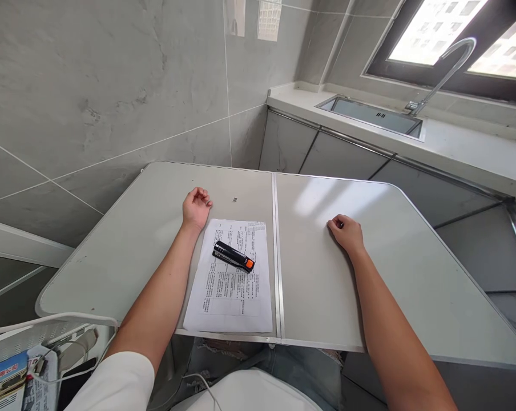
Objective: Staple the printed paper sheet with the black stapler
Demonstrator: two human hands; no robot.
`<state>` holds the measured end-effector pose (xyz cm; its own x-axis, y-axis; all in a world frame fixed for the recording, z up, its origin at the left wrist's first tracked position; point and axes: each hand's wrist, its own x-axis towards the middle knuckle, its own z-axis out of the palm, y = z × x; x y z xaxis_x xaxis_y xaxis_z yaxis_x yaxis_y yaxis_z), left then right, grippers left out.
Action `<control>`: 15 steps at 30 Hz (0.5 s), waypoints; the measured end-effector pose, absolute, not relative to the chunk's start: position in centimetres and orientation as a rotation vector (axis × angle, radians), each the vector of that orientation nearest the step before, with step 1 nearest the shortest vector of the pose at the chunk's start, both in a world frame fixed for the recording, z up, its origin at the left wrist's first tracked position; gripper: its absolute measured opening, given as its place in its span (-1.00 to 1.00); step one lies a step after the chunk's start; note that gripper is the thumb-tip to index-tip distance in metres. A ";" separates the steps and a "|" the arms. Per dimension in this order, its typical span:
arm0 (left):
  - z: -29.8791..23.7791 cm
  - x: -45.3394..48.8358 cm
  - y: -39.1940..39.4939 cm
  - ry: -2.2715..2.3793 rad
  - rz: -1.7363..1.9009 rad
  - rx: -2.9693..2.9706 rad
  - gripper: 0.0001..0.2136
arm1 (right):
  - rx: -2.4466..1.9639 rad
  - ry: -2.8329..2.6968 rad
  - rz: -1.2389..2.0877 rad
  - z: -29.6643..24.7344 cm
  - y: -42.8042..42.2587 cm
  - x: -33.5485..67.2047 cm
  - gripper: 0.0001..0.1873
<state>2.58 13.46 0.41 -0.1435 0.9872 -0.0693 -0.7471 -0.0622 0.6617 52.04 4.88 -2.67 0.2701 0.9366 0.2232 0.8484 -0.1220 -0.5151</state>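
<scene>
On the table (318, 285), a stapler (230, 255) lies on printed sheets (241, 305), nearer the left hand (197, 207) (fingers loosely parted) than the right hand (349, 232), grip indeterminable.

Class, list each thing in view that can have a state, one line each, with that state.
Table: unfolded
Papers: printed, lying flat
Stapler: lying on the papers
Left hand: fingers loosely curled
Right hand: fingers curled, contents unclear
Cabinet doors: closed
Faucet: no stream visible
</scene>
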 end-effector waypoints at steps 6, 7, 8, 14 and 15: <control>0.1 4.8 11.9 0.998 1.334 1.165 -0.78 | -2.003 -1.596 0.215 -2.6 4.9 52.0 -0.76; 0.1 5.0 11.6 1.024 1.268 1.281 -0.79 | -2.004 -1.597 0.215 -2.5 4.9 52.0 -0.76; 0.1 5.2 11.3 1.033 1.202 1.406 -0.80 | -2.003 -1.598 0.216 -2.5 4.9 51.9 -0.76; -0.4 5.9 10.9 0.993 0.942 2.149 -0.89 | -1.985 -1.614 0.202 -2.7 4.9 52.0 -0.77; -0.6 5.9 10.9 0.986 0.938 2.207 -0.88 | -1.983 -1.619 0.196 -2.7 4.9 52.0 -0.77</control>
